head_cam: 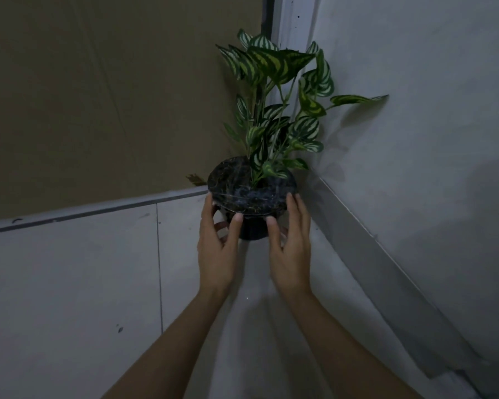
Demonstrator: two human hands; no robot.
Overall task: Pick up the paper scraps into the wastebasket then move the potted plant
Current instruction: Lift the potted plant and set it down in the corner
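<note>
The potted plant (pixel 252 194) has striped green leaves and a black pot with a wide dark rim. It is in the corner of the room, at the middle of the head view. My left hand (pixel 218 243) wraps the pot's left side just under the rim. My right hand (pixel 290 240) grips the right side, thumb on the front of the pot. Whether the pot rests on the floor or is lifted off it I cannot tell. No paper scraps and no wastebasket are in view.
A brown board or door (pixel 98 96) stands behind the plant on the left. A pale wall (pixel 429 139) with a grey baseboard (pixel 386 254) closes in on the right. Pale floor tiles (pixel 69 298) spread toward me.
</note>
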